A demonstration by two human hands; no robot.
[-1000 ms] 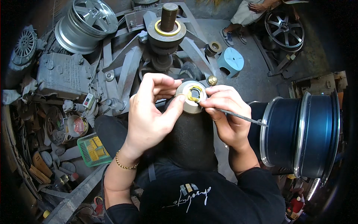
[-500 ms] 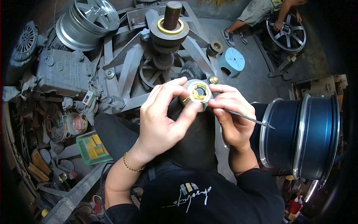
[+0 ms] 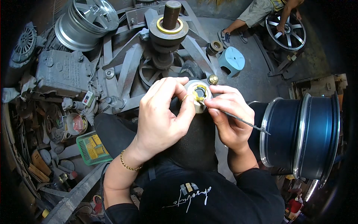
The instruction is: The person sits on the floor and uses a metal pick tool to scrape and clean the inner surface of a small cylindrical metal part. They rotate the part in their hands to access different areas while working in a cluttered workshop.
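While gripped: one cap, one pick.

Black printed shirt, gold wrist chain

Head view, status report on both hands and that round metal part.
Left hand grips round metal cap. Right hand holds thin pick at its yellow ring. Nothing blocking.

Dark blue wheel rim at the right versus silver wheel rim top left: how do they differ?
The dark blue wheel rim has a glossy blue barrel with bright lips and sits beside the right hand; the silver wheel rim is bare grey metal, far off among machine parts. Blue shows its side, silver its open face. Both are round metal wheels.
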